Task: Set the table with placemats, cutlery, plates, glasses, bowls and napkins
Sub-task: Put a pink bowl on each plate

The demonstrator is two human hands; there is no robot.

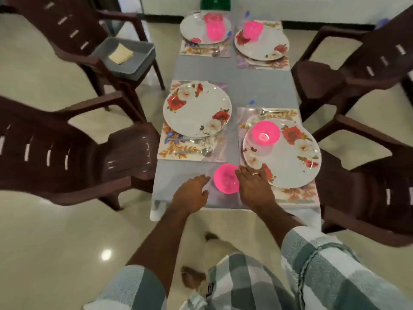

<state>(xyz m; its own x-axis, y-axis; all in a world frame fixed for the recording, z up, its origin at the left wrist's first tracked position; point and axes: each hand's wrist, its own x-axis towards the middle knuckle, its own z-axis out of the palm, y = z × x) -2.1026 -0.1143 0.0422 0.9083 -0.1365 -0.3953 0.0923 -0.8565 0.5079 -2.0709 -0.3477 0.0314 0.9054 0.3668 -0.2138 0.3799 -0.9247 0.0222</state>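
Note:
A pink bowl sits on the grey table near its front edge. My right hand lies against the bowl's right side, fingers curled around its rim. My left hand hovers just left of the bowl, fingers apart, holding nothing. Four floral plates stand on floral placemats. The near right plate carries another pink bowl. The near left plate is bare, with a spoon and a fork on its placemat. Both far plates carry pink items.
Brown plastic chairs stand on both sides of the table. The far left chair holds a grey tray with a folded yellow napkin. A green object is beyond the table's far end.

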